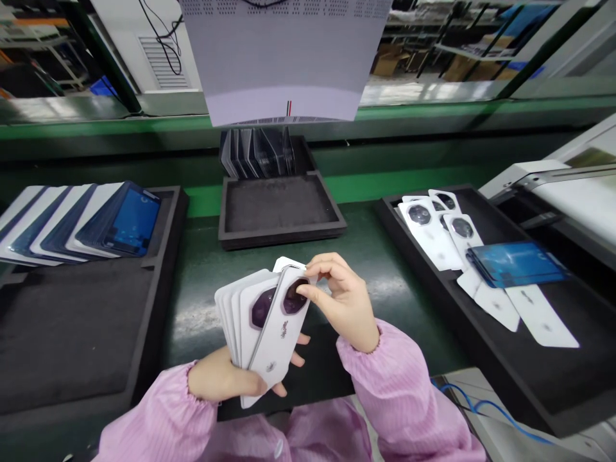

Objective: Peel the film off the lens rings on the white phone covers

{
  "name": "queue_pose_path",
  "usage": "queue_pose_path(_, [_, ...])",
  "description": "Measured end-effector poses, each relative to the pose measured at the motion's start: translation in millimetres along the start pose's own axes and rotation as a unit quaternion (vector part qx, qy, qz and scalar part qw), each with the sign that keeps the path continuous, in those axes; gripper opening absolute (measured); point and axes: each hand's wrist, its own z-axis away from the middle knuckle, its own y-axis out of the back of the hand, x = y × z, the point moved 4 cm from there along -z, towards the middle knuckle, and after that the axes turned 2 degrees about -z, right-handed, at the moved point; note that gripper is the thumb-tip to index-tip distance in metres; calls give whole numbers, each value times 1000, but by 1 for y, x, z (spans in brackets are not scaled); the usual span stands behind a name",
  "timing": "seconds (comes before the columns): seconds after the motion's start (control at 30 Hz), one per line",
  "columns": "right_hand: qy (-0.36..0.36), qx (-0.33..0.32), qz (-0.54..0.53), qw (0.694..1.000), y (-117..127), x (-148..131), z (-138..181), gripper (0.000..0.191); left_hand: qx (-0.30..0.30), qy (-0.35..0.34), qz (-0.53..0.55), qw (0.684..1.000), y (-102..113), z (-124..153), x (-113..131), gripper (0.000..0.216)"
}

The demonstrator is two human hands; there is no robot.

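Note:
A fanned stack of white phone back covers (240, 308) rests in my left hand (231, 378), with the thumb across the front and fingertips showing behind. Each of the front covers has a dark, rounded camera area near its top. The front white phone back cover (283, 327) is tilted away from the others. My right hand (341, 295) pinches its upper right corner, the thumb over the camera area and the fingers at the top edge.
A black foam tray (283, 208) at the back holds upright dark panels (257, 153). The left tray (72, 333) carries white and blue panels (91, 221). In the right tray (524, 372) lie loose white covers (428, 228) and blue panels (522, 263). A white machine housing (289, 64) hangs above.

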Motion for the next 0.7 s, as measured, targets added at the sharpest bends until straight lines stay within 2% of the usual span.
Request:
queue_pose_path(0.13, [-38,-36,-59,997,1,2,-2,12,-24,44,31,998,19,-18,-13,74])
queue_pose_path(0.2, [-53,-59,-79,994,0,3,-2,12,-34,54,35,997,17,-20,-9,71])
queue_pose_path(0.27, [-32,-48,-45,997,-1,0,-1,12,-32,44,31,998,8,-14,0,72])
queue_pose_path(0.33, [64,3,56,996,0,-9,3,13,-16,23,32,999,-6,-5,12,74])
queue_pose_path(0.4, [209,35,167,963,-4,-21,11,14,-18,11,67,997,-21,3,21,71])
queue_pose_path(0.43, [275,21,199,940,-8,-25,15,14,-19,4,90,996,-26,5,25,68])
queue_pose_path(0.5, [366,-49,214,905,-15,-30,24,12,-17,-6,129,991,-33,6,29,63])
queue_pose_path(0.6, [424,-130,182,878,-17,-35,30,11,-21,-10,150,988,-35,3,29,58])
queue_pose_path(0.7, [452,-137,156,868,-15,-42,31,13,-33,-28,149,988,-34,1,29,53])
